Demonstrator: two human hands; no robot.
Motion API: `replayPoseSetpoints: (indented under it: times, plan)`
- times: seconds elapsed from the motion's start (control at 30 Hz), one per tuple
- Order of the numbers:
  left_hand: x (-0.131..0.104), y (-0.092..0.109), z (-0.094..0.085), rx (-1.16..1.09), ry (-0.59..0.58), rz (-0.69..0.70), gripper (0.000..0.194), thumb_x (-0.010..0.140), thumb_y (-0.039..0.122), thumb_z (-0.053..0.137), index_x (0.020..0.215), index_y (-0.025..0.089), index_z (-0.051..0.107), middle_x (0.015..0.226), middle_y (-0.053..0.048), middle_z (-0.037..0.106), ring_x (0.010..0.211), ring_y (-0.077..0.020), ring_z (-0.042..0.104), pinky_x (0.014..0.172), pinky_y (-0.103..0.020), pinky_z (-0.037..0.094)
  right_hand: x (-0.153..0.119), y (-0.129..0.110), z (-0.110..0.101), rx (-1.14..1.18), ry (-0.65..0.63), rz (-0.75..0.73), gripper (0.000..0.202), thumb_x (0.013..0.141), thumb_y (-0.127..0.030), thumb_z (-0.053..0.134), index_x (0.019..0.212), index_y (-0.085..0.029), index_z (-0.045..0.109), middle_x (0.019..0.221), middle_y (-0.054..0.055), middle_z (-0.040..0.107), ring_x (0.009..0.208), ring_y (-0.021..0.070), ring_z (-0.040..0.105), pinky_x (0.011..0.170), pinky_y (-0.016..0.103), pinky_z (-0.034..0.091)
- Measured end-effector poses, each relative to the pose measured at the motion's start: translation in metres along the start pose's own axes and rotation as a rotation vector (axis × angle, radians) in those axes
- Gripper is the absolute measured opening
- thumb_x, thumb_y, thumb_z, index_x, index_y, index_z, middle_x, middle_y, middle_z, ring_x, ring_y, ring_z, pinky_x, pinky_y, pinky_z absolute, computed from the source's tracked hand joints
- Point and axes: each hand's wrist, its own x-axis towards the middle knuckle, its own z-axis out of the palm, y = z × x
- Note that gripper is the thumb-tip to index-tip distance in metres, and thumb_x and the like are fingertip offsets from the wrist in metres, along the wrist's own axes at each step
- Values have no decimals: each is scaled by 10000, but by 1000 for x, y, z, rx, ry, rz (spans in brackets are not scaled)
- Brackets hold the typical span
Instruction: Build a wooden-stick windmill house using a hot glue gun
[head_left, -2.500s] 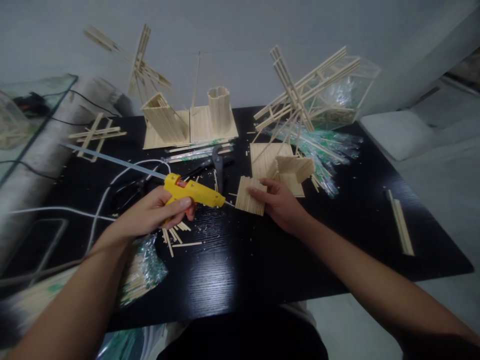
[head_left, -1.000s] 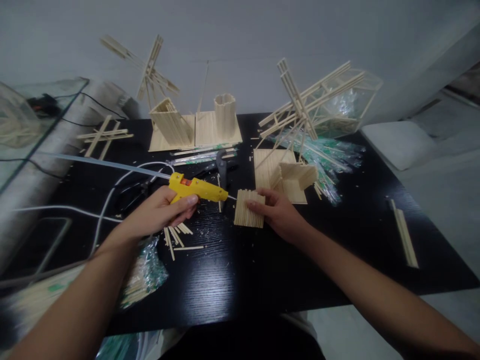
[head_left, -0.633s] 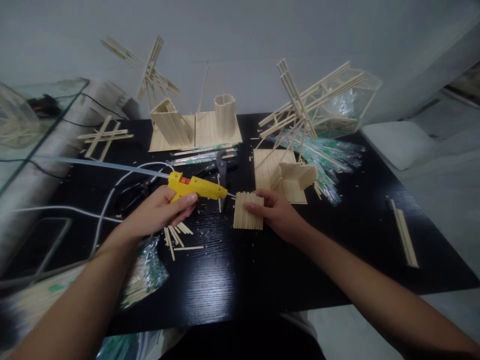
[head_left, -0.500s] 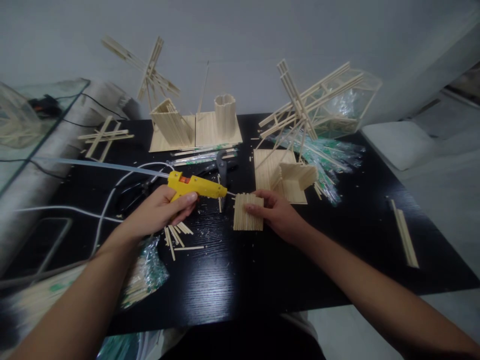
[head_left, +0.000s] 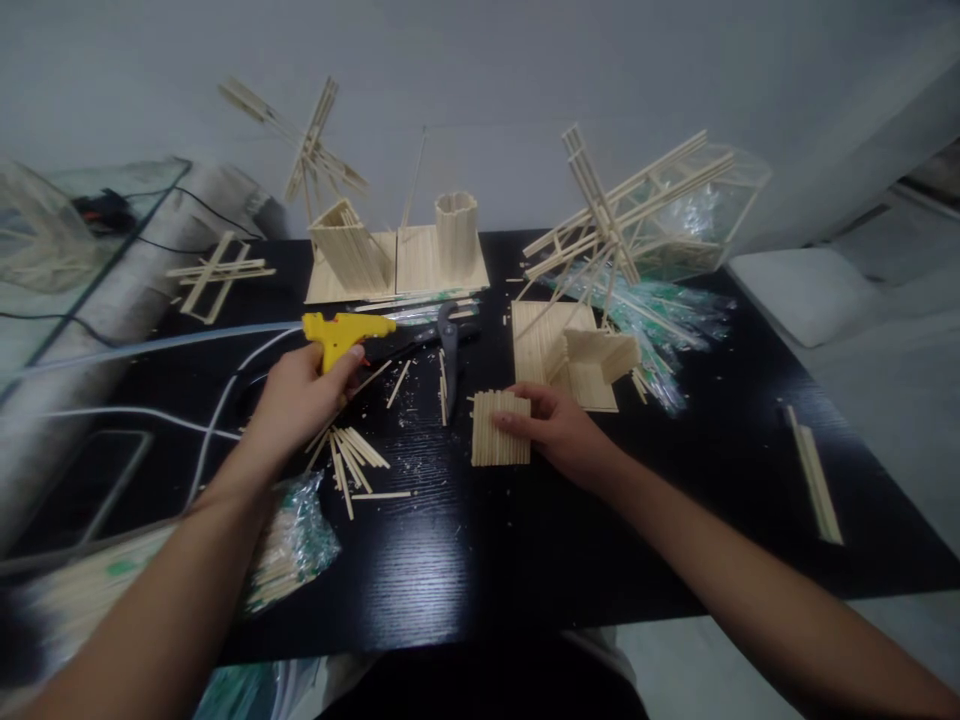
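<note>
My left hand [head_left: 311, 392] is closed round the handle of a yellow glue gun [head_left: 349, 332], whose nozzle points right above the table. A pale blue glue stick runs out of its back. In my right hand [head_left: 559, 428] is a small panel of wooden sticks [head_left: 499, 430], pinched at its right edge between thumb and fingers. Dark pliers [head_left: 448, 350] lie between the hands, farther back. Loose short sticks [head_left: 352, 455] are spread just below my left hand.
Two stick towers [head_left: 349, 250] [head_left: 456, 240] stand on base panels at the back. A stick windmill [head_left: 600, 220] and an open-sided stick box [head_left: 596, 365] are at right, beside plastic wrappers [head_left: 645, 325]. A bag of sticks [head_left: 292, 545] lies at front left.
My left hand has moved left and back with the glue gun, so the nozzle is away from the panel. My right hand still holds the panel in nearly the same place.
</note>
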Motion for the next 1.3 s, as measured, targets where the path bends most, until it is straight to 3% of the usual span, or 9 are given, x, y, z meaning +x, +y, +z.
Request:
replayPoseSetpoints:
  times: [0.2, 0.4, 0.53, 0.63, 0.7, 0.77, 0.87, 0.97, 1.3]
  plan:
    - [6, 3, -5, 314, 20, -65, 493, 899, 616, 533, 629, 207, 589, 633, -79, 590, 641, -261, 552, 607, -322, 340, 0, 1, -1, 37, 27, 19, 364, 657, -342, 979, 899, -246, 724, 918, -33, 798, 787, 148, 742, 747, 280, 590]
    - [2, -2, -6, 368, -8, 64, 526, 907, 673, 521, 719, 211, 688, 638, -91, 627, 598, -262, 538, 560, -314, 337, 0, -1, 0, 87, 7, 21, 333, 667, -331, 976, 894, -240, 750, 889, -24, 799, 789, 150, 750, 778, 289, 611]
    - [-2, -10, -4, 430, 204, 211, 429, 898, 603, 638, 706, 220, 625, 643, -72, 592, 562, -223, 473, 550, -313, 282, -1, -3, 0, 86, 15, 25, 306, 705, -333, 957, 921, -232, 764, 920, -6, 800, 814, 164, 752, 838, 324, 615]
    - [-5, -11, 3, 452, 351, 450, 250, 934, 448, 662, 886, 203, 660, 872, -124, 658, 771, -273, 580, 654, -349, 389, -1, -4, 0, 94, 23, 28, 310, 698, -338, 959, 917, -234, 765, 936, -4, 799, 824, 169, 752, 858, 337, 614]
    - [-9, -8, 10, 446, 270, 674, 171, 979, 343, 605, 969, 187, 674, 977, -140, 668, 910, -298, 611, 783, -401, 464, 0, -4, 0, 94, 29, 29, 312, 694, -340, 961, 912, -233, 764, 936, -5, 798, 827, 168, 751, 859, 335, 611]
    - [-13, -4, 19, 411, 50, 900, 170, 1012, 264, 546, 1027, 182, 694, 1058, -131, 685, 1000, -290, 628, 892, -432, 496, 0, -4, 0, 91, 29, 28, 314, 699, -347, 957, 918, -231, 763, 940, -5, 800, 831, 166, 752, 867, 332, 606]
    - [-20, 1, 31, 364, -198, 1070, 252, 1033, 200, 501, 1166, 196, 716, 1244, -129, 672, 1143, -292, 620, 998, -471, 497, 1, -3, 0, 89, 29, 23, 335, 694, -369, 960, 928, -230, 763, 935, -9, 800, 821, 160, 751, 864, 328, 606]
    - [-23, 2, 37, 362, -248, 1080, 301, 1033, 171, 498, 1239, 207, 714, 1322, -136, 641, 1206, -306, 599, 1028, -503, 494, 1, -3, 0, 80, 22, 17, 344, 691, -380, 963, 932, -239, 762, 934, -11, 800, 826, 160, 751, 872, 334, 609]
    - [-11, -8, 30, 344, -251, 1036, 217, 1040, 215, 527, 1053, 212, 744, 1261, -113, 680, 1156, -291, 616, 1028, -505, 458, 0, -5, 2, 84, 18, 21, 325, 699, -355, 958, 941, -241, 773, 935, -7, 800, 838, 164, 749, 852, 317, 613]
